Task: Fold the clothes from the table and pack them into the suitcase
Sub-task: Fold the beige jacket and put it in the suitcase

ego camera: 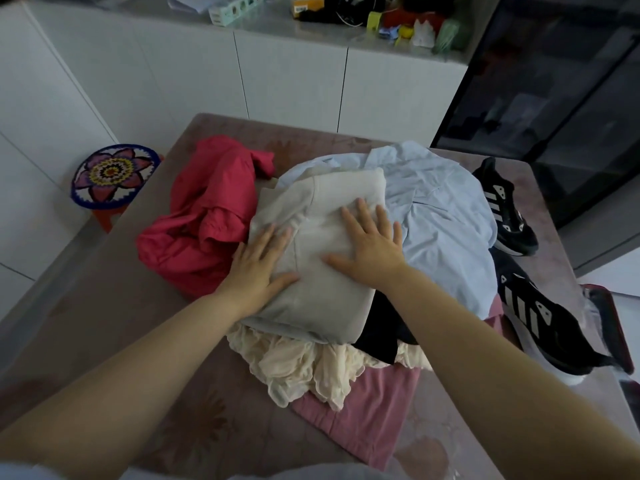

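Observation:
A folded beige garment (322, 299) lies on top of a heap of clothes in the middle of the table (104, 289). My left hand (258, 268) presses flat on its left side, fingers straight. My right hand (372, 244) lies flat on its right side, fingers spread. Under and around it are a light blue shirt (440, 216), a red garment (204, 220) to the left, a cream frilly piece (304, 368), a black piece (381, 330) and a pink one (367, 417) at the front. A dark red suitcase edge (609, 327) shows at the far right.
Two black sneakers with white stripes (505, 209) (543, 320) sit on the table's right side. A small stool with a flower-pattern seat (110, 174) stands left of the table. White cabinets with a cluttered counter (346, 19) are behind; a dark glass cabinet (554, 98) is at the right.

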Demonstrator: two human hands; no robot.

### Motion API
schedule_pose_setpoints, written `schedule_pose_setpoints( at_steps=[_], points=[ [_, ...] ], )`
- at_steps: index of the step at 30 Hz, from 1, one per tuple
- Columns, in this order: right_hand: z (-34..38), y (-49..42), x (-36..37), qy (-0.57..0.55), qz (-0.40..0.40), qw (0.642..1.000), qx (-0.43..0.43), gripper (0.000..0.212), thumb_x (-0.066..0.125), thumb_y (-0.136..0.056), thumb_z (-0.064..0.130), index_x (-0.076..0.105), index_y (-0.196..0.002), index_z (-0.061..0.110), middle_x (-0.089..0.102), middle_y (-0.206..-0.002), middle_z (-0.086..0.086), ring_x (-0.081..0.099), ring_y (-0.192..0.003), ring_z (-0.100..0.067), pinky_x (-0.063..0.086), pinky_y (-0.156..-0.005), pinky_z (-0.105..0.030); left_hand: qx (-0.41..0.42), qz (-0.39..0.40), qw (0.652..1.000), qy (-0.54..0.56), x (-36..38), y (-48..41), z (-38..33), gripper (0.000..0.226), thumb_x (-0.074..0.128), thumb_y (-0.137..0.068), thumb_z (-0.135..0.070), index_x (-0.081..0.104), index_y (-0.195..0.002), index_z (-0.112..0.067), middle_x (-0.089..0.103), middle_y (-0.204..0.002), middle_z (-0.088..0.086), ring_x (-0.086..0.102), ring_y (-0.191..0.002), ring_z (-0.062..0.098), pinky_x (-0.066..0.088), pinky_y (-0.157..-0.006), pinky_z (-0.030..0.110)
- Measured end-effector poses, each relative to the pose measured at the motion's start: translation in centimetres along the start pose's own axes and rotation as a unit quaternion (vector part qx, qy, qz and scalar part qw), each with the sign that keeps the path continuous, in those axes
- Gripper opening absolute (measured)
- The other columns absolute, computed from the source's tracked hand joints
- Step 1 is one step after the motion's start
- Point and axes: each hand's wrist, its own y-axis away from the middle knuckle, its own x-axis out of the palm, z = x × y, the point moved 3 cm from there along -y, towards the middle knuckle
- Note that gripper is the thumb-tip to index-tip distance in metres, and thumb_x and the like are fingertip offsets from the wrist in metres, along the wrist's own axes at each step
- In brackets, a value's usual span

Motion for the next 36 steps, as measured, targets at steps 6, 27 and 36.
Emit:
schedule_pose_setpoints(
  at_steps=[6, 27, 36],
  points=[
    [-0.9, 4.7, 1.7, -0.363, -0.109, 0.918, 0.117, 0.079, 0.069, -0.08, 0.043, 0.031, -0.142, 0.013, 0.043, -0.138, -0.003, 0.042, -0.127, -0.022, 0.035, -0.103, -0.032, -0.236, -0.165, 0.88, 0.378, 1.7, 2.4, 0.3, 0.078, 0.058, -0.086, -0.045, 0.023, -0.145, -0.007, 0.033, -0.146, 0.013, 0.036, -0.134, 0.029, 0.033, -0.106, 0.032],
    [-6.9, 14.2, -3.3, -0.731, -0.074, 0.656, 0.174, 0.053, 0.073, -0.069, 0.013, 0.057, -0.119, 0.009, 0.071, -0.105, -0.009, 0.068, -0.093, -0.024, 0.057, -0.073, -0.033, -0.084, -0.124, 0.878, 0.455, -4.0, 4.7, -12.5, 0.046, 0.056, -0.089, -0.043, 0.049, -0.125, -0.016, 0.059, -0.111, -0.01, 0.057, -0.105, 0.008, 0.047, -0.086, 0.023],
    [-20.8, 26.7, 1.2, -0.693, -0.019, 0.65, 0.311, 0.11, 0.095, -0.016, 0.045, 0.061, -0.114, 0.005, 0.072, -0.1, -0.016, 0.071, -0.085, -0.029, 0.057, -0.059, -0.034, -0.09, 0.086, 0.933, 0.337, 12.7, 7.5, -22.8, 0.054, 0.058, -0.087, -0.044, 0.038, -0.125, -0.011, 0.046, -0.128, 0.003, 0.046, -0.12, 0.021, 0.04, -0.102, 0.038]
  ],
)
